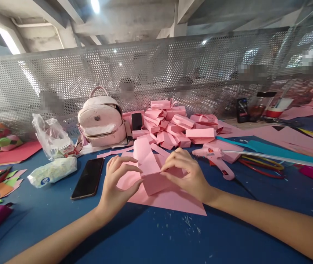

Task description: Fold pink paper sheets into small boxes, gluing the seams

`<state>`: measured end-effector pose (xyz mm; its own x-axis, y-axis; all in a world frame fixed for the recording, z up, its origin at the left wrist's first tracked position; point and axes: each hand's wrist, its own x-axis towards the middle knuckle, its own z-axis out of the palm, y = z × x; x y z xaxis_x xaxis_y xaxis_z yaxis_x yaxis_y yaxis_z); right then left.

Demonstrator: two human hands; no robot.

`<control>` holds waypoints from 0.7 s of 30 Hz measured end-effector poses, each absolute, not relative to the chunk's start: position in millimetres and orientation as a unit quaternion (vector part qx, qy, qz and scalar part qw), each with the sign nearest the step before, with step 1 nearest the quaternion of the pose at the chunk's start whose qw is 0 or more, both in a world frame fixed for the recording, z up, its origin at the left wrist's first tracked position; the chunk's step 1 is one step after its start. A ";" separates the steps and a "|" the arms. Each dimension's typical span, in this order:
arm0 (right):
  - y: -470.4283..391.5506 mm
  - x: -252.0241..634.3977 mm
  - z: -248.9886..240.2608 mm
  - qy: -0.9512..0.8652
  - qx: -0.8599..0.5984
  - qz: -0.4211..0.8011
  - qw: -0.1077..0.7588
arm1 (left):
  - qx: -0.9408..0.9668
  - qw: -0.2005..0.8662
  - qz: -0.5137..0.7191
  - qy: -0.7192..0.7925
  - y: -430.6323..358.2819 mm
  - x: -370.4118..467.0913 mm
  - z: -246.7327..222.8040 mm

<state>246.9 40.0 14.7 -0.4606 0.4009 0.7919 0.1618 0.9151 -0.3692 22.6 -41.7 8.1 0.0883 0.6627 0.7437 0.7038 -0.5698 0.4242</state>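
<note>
A partly folded pink paper box (153,183) stands on flat pink sheets (192,205) at the middle of the blue table. At its right top edge, the thumb and fingers of my right hand (185,174) pinch the paper. Around the left corner curves my left hand (120,179), thumb and fingers apart, with the fingertips close to the paper; firm contact is hard to make out. A raised pink flap (142,150) rises from the back of the box. To the right of my right hand lies a pink glue gun (214,156) with a glue stick in its rear.
Many folded pink boxes (170,121) are heaped behind, beside a pink backpack (101,119). A black phone (87,179) and a tissue pack (53,172) lie left. Teal strips (269,148) and cable loops (263,165) lie right. A perforated metal screen (156,66) spans the back.
</note>
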 end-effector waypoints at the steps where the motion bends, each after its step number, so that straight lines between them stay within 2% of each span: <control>1: 39.2 246.8 14.6 -0.847 -0.164 0.120 0.492 | -0.737 0.021 -0.492 -0.463 -41.9 23.2 7.9; 21: 33.1 247.0 18.3 -0.860 -0.134 0.099 0.483 | -0.733 0.001 -0.492 -0.469 -44.2 27.2 10.2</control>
